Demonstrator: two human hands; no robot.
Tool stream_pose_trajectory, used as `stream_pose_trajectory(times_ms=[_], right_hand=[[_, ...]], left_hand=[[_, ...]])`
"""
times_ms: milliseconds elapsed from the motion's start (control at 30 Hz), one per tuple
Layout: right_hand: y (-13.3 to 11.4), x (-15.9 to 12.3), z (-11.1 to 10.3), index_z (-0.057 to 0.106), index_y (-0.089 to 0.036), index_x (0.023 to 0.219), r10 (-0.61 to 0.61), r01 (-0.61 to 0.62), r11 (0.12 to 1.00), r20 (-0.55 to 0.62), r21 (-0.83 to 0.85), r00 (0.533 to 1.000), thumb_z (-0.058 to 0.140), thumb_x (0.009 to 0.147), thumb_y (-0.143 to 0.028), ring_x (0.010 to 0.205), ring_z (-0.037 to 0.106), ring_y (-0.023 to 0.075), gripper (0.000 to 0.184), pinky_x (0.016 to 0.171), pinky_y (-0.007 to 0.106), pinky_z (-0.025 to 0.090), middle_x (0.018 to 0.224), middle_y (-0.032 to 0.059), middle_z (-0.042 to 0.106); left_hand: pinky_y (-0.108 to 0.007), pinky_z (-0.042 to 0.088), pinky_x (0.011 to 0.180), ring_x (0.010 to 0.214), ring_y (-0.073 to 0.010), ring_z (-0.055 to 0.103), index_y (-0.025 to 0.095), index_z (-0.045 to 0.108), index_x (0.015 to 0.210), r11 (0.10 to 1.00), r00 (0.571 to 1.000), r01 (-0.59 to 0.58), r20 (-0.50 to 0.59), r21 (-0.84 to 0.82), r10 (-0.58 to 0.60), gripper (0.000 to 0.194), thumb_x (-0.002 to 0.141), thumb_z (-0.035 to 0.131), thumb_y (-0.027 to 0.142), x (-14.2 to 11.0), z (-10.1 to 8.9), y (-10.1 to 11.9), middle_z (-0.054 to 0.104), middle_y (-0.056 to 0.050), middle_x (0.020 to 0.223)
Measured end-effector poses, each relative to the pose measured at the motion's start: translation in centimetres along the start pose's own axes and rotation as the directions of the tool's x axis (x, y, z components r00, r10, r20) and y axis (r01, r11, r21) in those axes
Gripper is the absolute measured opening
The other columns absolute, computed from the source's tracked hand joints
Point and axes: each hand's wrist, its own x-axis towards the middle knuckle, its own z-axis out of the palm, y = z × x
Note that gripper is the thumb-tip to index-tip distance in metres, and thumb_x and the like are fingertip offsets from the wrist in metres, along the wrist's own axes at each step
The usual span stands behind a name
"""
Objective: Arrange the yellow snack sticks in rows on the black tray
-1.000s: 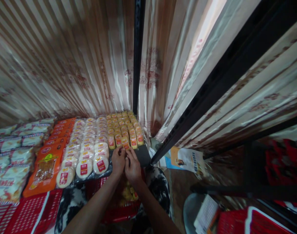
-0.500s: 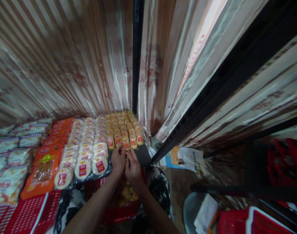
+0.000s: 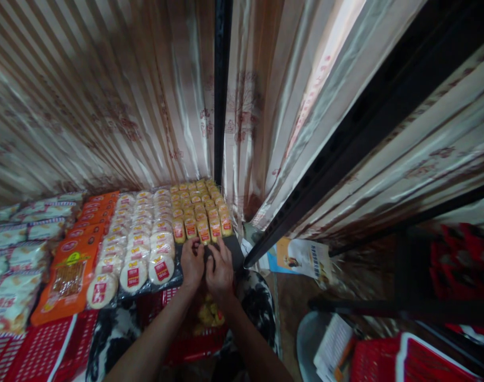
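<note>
Shelf work: the step in hand looks like lining up the front ends of the yellow packets (image 3: 202, 206) on the black shelf (image 3: 237, 255); they stand just beyond both hands, in five close rows.
Next touch on the rows: would seem to call for light, even fingertip contact, so no neighbouring packet tips or slides.
White round packs: three rows of white round packs (image 3: 133, 276) lie to the left of the left hand, apart from it.
Red basket: the red basket (image 3: 198, 347) sits below and nearer than the hands, with loose yellow packets (image 3: 210, 314) inside, partly hidden by the forearms.
Forearms: both reach forward from below, converging toward the shelf's front edge.
Left hand: the left hand (image 3: 193, 264) is back upward, fingers loosely curled toward the second and third rows; whether anything is pinched beneath cannot be told.
Right hand: the right hand (image 3: 221, 269) lies just beside the left, open, fingers forward, thumb apart, nothing visibly gripped.
Middle front packet: the middle front packet (image 3: 203, 233) is just ahead of the gap between the hands.
Fingertips: close to the front packets; actual contact is too blurred to tell.
</note>
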Motion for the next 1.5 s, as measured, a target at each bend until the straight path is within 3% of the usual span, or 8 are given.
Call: stream_pose_trajectory(times_ms=[133, 533, 800, 933, 1233, 1500], right_hand=[[0.4, 0.4, -0.1, 0.054, -0.013, 0.12, -0.03, 0.03, 0.999, 0.02, -0.027, 0.999, 0.035, 0.085, -0.018, 0.13, 0.033, 0.0246, 0.04, 0.101, 0.047, 0.037, 0.139, 0.0139, 0.039], [1.4, 0.7, 0.6, 0.052, -0.01, 0.123, -0.098, 0.098, 0.995, 0.007, -0.009, 0.995, 0.037, 0.084, -0.014, 0.132, 0.03, 0.0233, 0.042, 0.103, 0.046, 0.035, 0.137, 0.0153, 0.043], [1.3, 0.6, 0.4, 0.055, -0.012, 0.119, -0.091, 0.091, 0.996, -0.001, -0.011, 0.996, 0.035, 0.083, -0.012, 0.133, 0.028, 0.0223, 0.041, 0.104, 0.045, 0.035, 0.139, 0.0137, 0.04], [0.8, 0.1, -0.1, 0.06, -0.012, 0.111, -0.092, 0.092, 0.996, -0.009, -0.009, 0.996, 0.034, 0.082, -0.011, 0.129, 0.033, 0.0218, 0.038, 0.102, 0.043, 0.036, 0.136, 0.014, 0.044], [0.5, -2.6, 0.1, 0.058, -0.016, 0.114, -0.082, 0.08, 0.995, 0.03, 0.055, 0.996, 0.034, 0.079, -0.009, 0.112, 0.049, 0.0189, 0.042, 0.098, 0.038, 0.041, 0.119, 0.0098, 0.058], [0.2, -4.8, 0.0, 0.058, -0.015, 0.113, -0.076, 0.073, 0.995, 0.048, 0.074, 0.996, 0.036, 0.08, -0.011, 0.111, 0.052, 0.0175, 0.04, 0.097, 0.033, 0.043, 0.118, 0.0112, 0.058]], left_hand=[[-0.032, 0.046, 0.073, 0.074, -0.0165, 0.055, 0.017, 0.058, 0.101, 0.999, 0.999, -0.039, 0.027, 0.008, 0.039, 0.027, 0.076, 0.05, 0.025, 0.0, 0.1, -0.3, 0.057, -0.005, 0.083], [-0.032, 0.048, 0.075, 0.076, -0.0154, 0.055, 0.017, 0.057, 0.102, 0.995, 0.996, -0.079, 0.052, 0.054, 0.076, 0.027, 0.078, 0.048, 0.024, 0.1, 0.5, -1.4, 0.057, -0.005, 0.086], [-0.033, 0.047, 0.075, 0.074, -0.0159, 0.055, 0.015, 0.055, 0.084, 0.993, 0.997, -0.074, 0.03, 0.094, 0.071, 0.012, 0.077, 0.047, 0.022, -0.3, 0.2, -1.1, 0.057, -0.005, 0.08], [-0.034, 0.046, 0.076, 0.076, -0.0167, 0.054, 0.017, 0.056, 0.078, 0.984, 0.993, -0.111, 0.048, 0.142, 0.105, 0.01, 0.077, 0.046, 0.019, -0.8, -0.1, -0.6, 0.056, -0.004, 0.08], [-0.03, 0.045, 0.075, 0.075, -0.0143, 0.054, 0.017, 0.058, 0.076, 0.977, 0.962, -0.18, 0.226, 0.116, 0.151, 0.013, 0.076, 0.045, 0.014, -2.9, -1.4, 0.6, 0.057, -0.003, 0.078], [-0.029, 0.045, 0.073, 0.075, -0.0143, 0.054, 0.018, 0.059, 0.076, 0.963, 0.954, -0.225, 0.235, 0.146, 0.188, 0.016, 0.076, 0.043, 0.012, -4.8, -2.7, 0.0, 0.056, -0.002, 0.076]])
